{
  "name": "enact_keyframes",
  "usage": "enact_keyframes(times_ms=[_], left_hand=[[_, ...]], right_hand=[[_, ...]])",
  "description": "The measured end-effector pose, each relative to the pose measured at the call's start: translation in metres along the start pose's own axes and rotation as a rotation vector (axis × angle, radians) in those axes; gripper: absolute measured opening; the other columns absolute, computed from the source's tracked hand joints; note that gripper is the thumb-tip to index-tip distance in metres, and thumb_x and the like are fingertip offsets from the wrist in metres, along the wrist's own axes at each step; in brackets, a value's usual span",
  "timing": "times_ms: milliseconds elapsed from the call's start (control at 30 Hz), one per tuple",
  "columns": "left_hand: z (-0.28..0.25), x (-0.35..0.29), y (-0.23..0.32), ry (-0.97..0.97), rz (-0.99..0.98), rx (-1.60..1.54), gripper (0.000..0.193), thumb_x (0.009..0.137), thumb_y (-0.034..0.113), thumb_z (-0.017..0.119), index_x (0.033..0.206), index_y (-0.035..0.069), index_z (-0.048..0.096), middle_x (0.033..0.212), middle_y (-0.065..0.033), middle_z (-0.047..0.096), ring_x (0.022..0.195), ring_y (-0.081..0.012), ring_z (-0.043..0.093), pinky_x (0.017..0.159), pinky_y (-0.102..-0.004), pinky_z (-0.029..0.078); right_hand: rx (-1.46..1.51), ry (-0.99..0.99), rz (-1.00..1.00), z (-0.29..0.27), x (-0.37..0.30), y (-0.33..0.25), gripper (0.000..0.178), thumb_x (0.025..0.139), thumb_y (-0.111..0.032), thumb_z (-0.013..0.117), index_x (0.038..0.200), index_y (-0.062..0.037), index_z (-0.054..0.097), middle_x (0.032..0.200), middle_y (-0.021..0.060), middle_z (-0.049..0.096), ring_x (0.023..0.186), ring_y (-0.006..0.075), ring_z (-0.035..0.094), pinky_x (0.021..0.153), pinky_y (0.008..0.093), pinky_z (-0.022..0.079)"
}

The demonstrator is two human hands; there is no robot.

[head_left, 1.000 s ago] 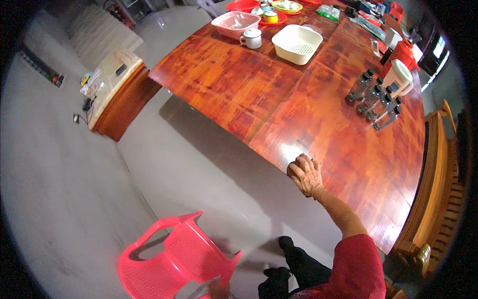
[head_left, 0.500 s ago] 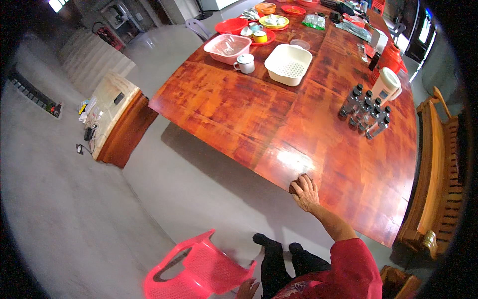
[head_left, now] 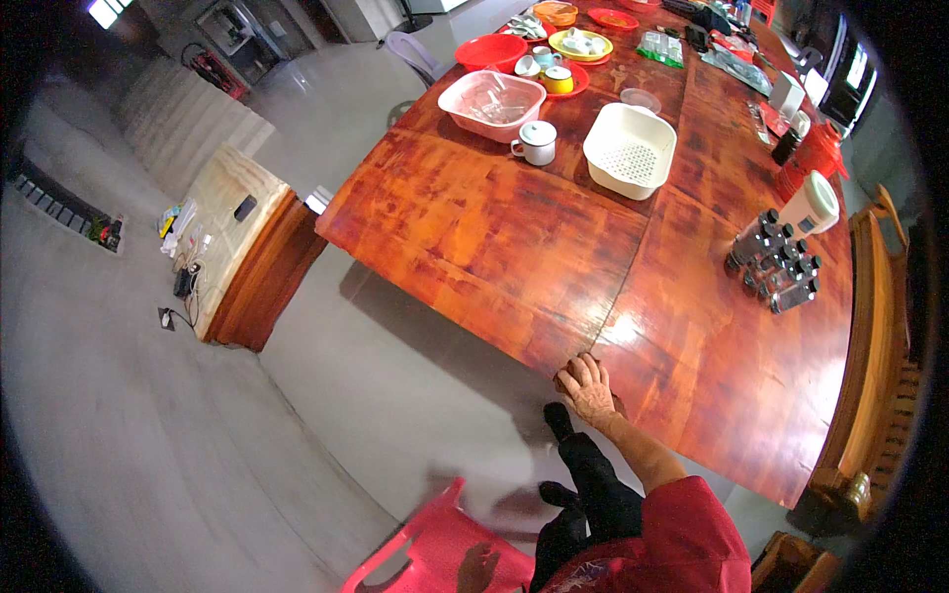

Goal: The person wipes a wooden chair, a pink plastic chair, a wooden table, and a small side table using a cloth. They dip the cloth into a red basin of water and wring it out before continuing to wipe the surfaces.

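Observation:
My right hand (head_left: 587,388) is at the near edge of the large glossy red-brown wooden table (head_left: 474,262), its fingers bent and pressed down. Something dark brown shows around the fingertips; whether it is an object or only shadow is unclear. Low in the picture, my left hand (head_left: 479,565) appears as a dim, dark shape over the pink plastic chair (head_left: 435,547), its fingers too dark to make out. Farther up the table stand a cream basket with holes (head_left: 630,150), a white lidded mug (head_left: 535,143) and a pink basin (head_left: 491,105) with clear contents.
Several dark-capped clear bottles (head_left: 774,261) stand together at the right, beside a white jug (head_left: 810,206) and a red flask (head_left: 811,158). Red plates and a yellow plate (head_left: 580,43) lie at the far end. A wooden bench (head_left: 848,395) lines the right side; a marble-topped cabinet (head_left: 222,227) stands left.
The view has shifted, so the table things appear farther right and the chair lower. My right hand has moved left along the table edge. My legs have shifted nearer the table.

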State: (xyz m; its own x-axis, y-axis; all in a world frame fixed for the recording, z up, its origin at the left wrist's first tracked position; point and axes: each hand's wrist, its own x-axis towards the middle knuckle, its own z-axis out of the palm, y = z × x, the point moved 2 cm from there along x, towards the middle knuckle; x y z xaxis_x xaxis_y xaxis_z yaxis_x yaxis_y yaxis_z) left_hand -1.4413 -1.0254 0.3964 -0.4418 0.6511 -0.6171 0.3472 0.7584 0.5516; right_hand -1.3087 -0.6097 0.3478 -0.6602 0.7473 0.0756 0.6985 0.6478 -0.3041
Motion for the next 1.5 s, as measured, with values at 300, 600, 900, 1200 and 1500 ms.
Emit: enact_keyframes(times_ms=[300, 600, 900, 1200, 1500], left_hand=[[-0.051, 0.08, 0.039, -0.04, 0.017, -0.089, 0.043, 0.085, 0.035, 0.063, 0.119, 0.009, 0.055, 0.11, -0.0145, 0.061, 0.096, -0.0288, 0.06, 0.081, -0.0426, 0.047], [-0.1, 0.152, 0.045, -0.082, 0.121, -0.092, 0.042, 0.086, 0.033, 0.063, 0.116, 0.005, 0.056, 0.107, -0.0176, 0.062, 0.094, -0.0301, 0.061, 0.079, -0.0406, 0.049], [-0.23, 0.194, -0.047, 0.058, -0.035, -0.15, 0.038, 0.087, 0.028, 0.061, 0.113, 0.001, 0.058, 0.103, -0.0224, 0.062, 0.092, -0.0325, 0.063, 0.08, -0.0401, 0.051], [-0.356, 0.227, -0.046, 0.074, -0.016, -0.042, 0.04, 0.088, 0.03, 0.059, 0.118, 0.004, 0.056, 0.108, -0.0204, 0.061, 0.095, -0.0317, 0.062, 0.082, -0.0408, 0.05], [-0.421, 0.301, -0.045, 0.031, -0.083, -0.115, 0.038, 0.089, 0.03, 0.06, 0.117, 0.005, 0.056, 0.104, -0.0194, 0.061, 0.09, -0.0296, 0.063, 0.079, -0.039, 0.051]], right_hand=[[0.053, 0.35, 0.517, 0.016, 0.131, 0.031, 0.049, 0.081, -0.013, 0.059, 0.126, -0.0075, 0.043, 0.131, 0.0216, 0.038, 0.121, 0.0399, 0.038, 0.098, 0.0481, 0.035], [0.238, 0.2, 0.028, 0.059, 0.162, -0.107, 0.032, 0.072, -0.005, 0.056, 0.104, -0.0065, 0.058, 0.112, 0.0197, 0.046, 0.103, 0.0381, 0.047, 0.082, 0.0454, 0.04], [0.489, 0.14, 0.277, 0.09, 0.282, -0.113, 0.031, 0.09, -0.026, 0.05, 0.101, 0.0012, 0.058, 0.095, 0.018, 0.061, 0.087, 0.0235, 0.063, 0.066, 0.0398, 0.055], [-0.321, 0.201, 0.297, 0.154, 0.326, -0.205, 0.064, 0.08, -0.013, 0.056, 0.14, -0.0116, 0.033, 0.138, 0.0244, 0.032, 0.113, 0.0402, 0.043, 0.087, 0.0464, 0.048], [0.623, -0.076, -0.102, 0.127, 0.489, -0.336, 0.024, 0.078, -0.006, 0.055, 0.101, -0.005, 0.06, 0.11, 0.0194, 0.053, 0.099, 0.0347, 0.054, 0.08, 0.0417, 0.049]])
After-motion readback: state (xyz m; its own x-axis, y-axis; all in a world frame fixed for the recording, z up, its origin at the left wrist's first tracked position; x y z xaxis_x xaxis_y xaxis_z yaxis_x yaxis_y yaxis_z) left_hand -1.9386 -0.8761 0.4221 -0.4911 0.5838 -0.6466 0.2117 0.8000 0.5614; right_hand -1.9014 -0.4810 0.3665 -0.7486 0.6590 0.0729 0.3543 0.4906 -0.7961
